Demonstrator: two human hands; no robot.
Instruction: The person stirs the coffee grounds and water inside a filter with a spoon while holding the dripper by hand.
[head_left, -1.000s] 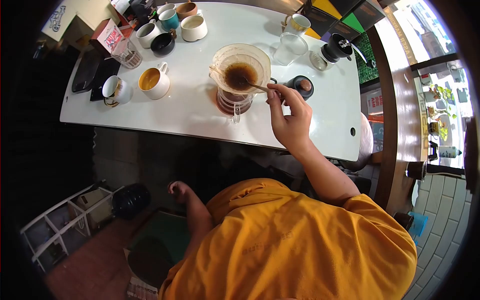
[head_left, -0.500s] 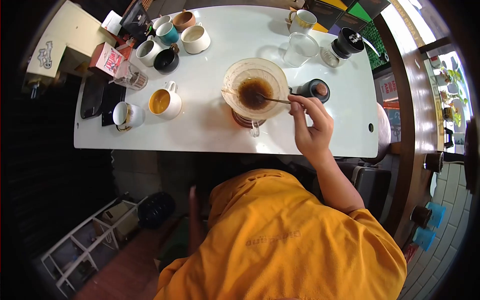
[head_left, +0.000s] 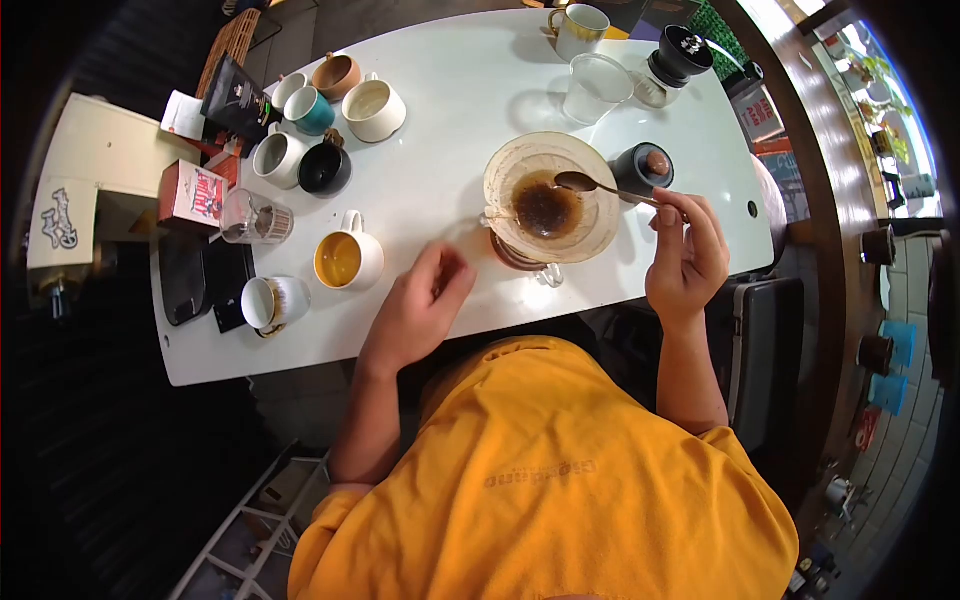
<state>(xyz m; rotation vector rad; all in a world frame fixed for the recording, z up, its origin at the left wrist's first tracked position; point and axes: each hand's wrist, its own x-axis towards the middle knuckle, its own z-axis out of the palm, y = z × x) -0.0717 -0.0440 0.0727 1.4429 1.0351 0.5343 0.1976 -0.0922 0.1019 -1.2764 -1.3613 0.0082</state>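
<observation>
A spoon is pinched by its handle in my right hand, its bowl raised over the paper-lined dripper. Dark brown wet coffee lies in the bottom of the filter. Below the dripper, a glass vessel with a clear handle partly shows. My left hand hovers at the table's front, left of the dripper, its fingers curled; whether anything is between them is hidden. Nearest to it on the left stands a white mug with a yellow inside.
Several cups, including a black one and a cream one, stand at the back left of the white table. A clear plastic cup, a grinder and a black canister stand at the right.
My right hand has lifted the spoon out of the coffee. My left hand has come up from beside the body to over the table. The view has turned and shifted.
</observation>
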